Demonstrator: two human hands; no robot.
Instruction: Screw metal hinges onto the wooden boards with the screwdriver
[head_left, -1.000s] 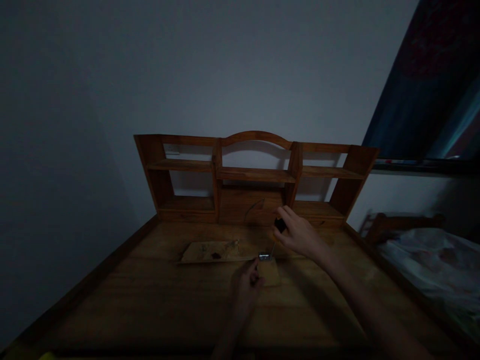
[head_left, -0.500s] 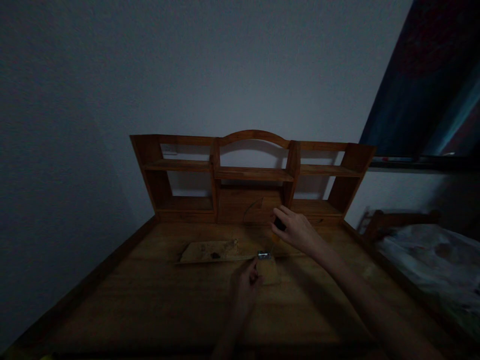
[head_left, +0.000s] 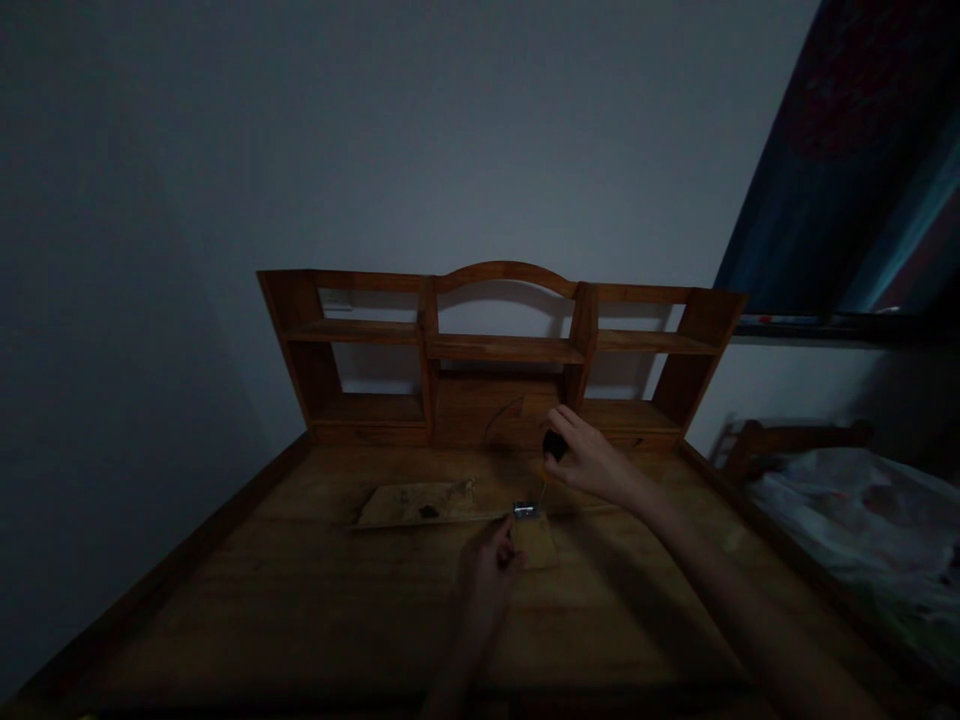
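In dim light, my right hand (head_left: pixel 574 452) is closed round the dark handle of a screwdriver (head_left: pixel 554 447), held upright. Its thin shaft points down to the right end of a small shiny metal piece, which looks like a hinge (head_left: pixel 526 510). That piece lies at the far edge of a small square wooden block (head_left: pixel 535 545) on the desk. My left hand (head_left: pixel 495 568) has its fingers bent against the block's left side, one fingertip by the metal piece. Some of its fingers are in shadow.
A long wooden board (head_left: pixel 412 502) with dark stains lies behind my left hand. At the back of the wooden desk (head_left: pixel 337 600) stands a shelf unit (head_left: pixel 506 348). To the right are a plastic-covered heap (head_left: pixel 855 510) and a dark curtain (head_left: pixel 810 200).
The view has shifted very slightly. My right hand and the screwdriver have moved a little to the left; my left hand stays at the block.
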